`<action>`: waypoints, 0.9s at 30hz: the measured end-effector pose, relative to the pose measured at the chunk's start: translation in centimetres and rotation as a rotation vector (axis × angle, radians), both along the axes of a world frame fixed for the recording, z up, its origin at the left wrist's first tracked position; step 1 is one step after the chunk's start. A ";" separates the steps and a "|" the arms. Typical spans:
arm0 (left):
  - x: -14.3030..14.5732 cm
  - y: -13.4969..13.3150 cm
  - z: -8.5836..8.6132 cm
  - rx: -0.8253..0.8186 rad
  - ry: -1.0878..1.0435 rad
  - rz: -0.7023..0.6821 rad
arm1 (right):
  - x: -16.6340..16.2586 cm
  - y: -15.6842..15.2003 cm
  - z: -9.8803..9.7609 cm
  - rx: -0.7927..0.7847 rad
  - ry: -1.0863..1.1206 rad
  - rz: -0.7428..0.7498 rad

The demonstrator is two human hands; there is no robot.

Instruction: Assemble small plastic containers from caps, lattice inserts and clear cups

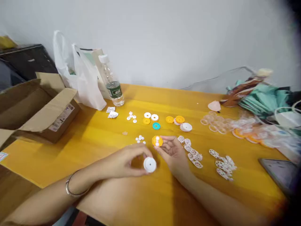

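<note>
Plainly, left hand [128,161] pinches white disc [150,164] between thumb and fingertips, low over yellow table [94,138]. Right hand [174,153], fingers curled, clamps orange disc [154,142] at fingertips, just beyond white disc. White bits [157,140] sit on its face.

Risks, as judged:
- Grip light and at edge only. If orange disc tilts, white bits likely slide off into loose white pegs [140,138] just beside.
- White disc may slip and roll toward lattice wheels [194,153] near right hand.
- Forearm sweep could scatter parts.
- Water bottle [113,84] well apart, little hazard.
</note>
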State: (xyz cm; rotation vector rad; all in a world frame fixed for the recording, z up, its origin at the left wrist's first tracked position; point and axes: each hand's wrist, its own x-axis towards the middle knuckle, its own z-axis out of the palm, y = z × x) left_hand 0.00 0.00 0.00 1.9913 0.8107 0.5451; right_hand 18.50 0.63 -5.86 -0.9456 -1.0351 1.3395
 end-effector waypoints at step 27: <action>0.4 1.0 -2.5 0.188 -0.094 0.350 | 0.3 -0.5 -0.4 0.112 -0.241 0.150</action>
